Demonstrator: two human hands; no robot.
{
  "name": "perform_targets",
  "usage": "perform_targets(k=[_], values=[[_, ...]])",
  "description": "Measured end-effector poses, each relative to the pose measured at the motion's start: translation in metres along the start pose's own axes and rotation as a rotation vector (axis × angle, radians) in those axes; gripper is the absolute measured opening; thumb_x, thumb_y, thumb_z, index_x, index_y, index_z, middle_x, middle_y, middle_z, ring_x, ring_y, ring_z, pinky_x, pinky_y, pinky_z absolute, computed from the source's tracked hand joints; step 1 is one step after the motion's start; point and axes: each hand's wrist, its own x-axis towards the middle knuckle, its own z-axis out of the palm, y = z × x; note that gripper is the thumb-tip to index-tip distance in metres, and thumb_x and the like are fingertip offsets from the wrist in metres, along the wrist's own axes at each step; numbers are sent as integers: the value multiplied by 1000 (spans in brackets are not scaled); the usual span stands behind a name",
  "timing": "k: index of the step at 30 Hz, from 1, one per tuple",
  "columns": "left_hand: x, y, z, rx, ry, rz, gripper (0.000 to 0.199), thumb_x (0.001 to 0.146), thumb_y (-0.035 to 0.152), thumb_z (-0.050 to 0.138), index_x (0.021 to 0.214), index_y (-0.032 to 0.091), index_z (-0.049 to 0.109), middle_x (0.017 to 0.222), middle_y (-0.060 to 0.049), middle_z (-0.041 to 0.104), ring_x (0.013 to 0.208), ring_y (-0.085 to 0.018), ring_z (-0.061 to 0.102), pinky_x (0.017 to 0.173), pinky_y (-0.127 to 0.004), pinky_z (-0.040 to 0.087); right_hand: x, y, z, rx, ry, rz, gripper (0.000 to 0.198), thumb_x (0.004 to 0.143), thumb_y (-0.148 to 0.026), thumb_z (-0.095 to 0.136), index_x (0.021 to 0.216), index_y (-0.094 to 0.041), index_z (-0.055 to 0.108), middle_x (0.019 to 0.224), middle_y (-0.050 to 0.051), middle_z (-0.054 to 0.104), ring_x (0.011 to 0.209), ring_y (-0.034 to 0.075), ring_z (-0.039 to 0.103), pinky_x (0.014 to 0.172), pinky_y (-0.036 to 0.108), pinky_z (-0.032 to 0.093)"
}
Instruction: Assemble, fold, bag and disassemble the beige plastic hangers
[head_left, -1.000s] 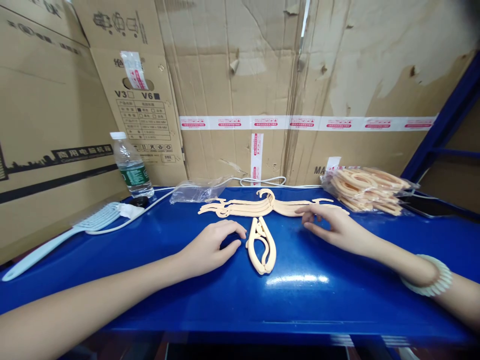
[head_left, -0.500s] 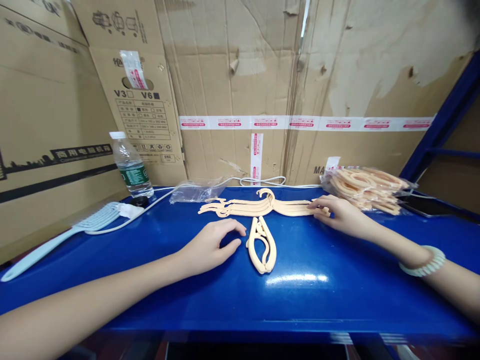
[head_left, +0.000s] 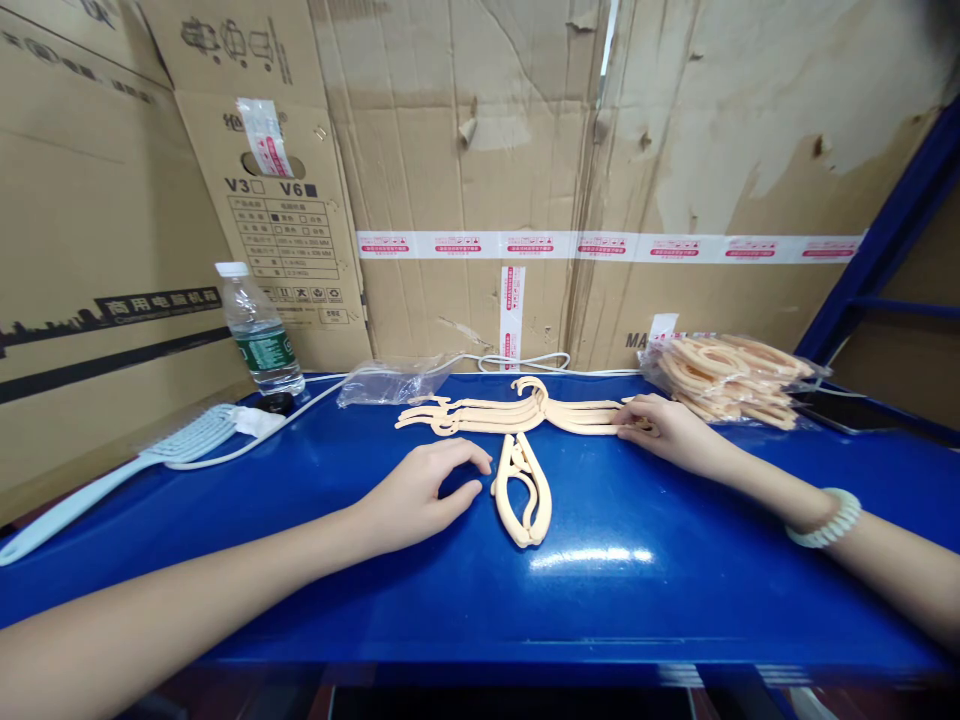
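Several peach clothes hangers [head_left: 501, 412], unfolded, lie stacked side by side with their hooks bunched at the middle. My right hand [head_left: 664, 430] has its fingers and thumb closed on the right end of this stack. Nearer to me lies a folded hanger [head_left: 540, 510], its two arms bent together into a loop. Just left of it, my left hand [head_left: 435, 490] rests with thumb and fingers apart and curved, holding nothing; a narrow gap separates its fingertips from the folded hanger.
At the back right, a plastic bag of folded hangers [head_left: 727, 370] sits beside a dark phone [head_left: 847, 412]. A clear bag [head_left: 390, 385], white cable [head_left: 315, 395], water bottle [head_left: 262, 335] and pale blue hairbrush [head_left: 142, 465] lie or stand left. Cardboard [head_left: 465, 170] walls the blue table [head_left: 420, 610].
My right hand has shifted slightly left, and its fingers have drawn in on the end of the hanger stack. My left hand and the folded hanger look unmoved.
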Motion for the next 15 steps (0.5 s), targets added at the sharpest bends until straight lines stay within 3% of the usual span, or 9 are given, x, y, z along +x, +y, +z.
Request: perform_targets(k=[15], values=[[1,1,0,3,1,8,18,85,16,50,98,21,61,107,-3,68,102,-19,62,93,-34,47,0,-14,-6,106,-3,3,21,85,-37,50,77,-21,60,82,7,67,78,26,62,74,39,48]])
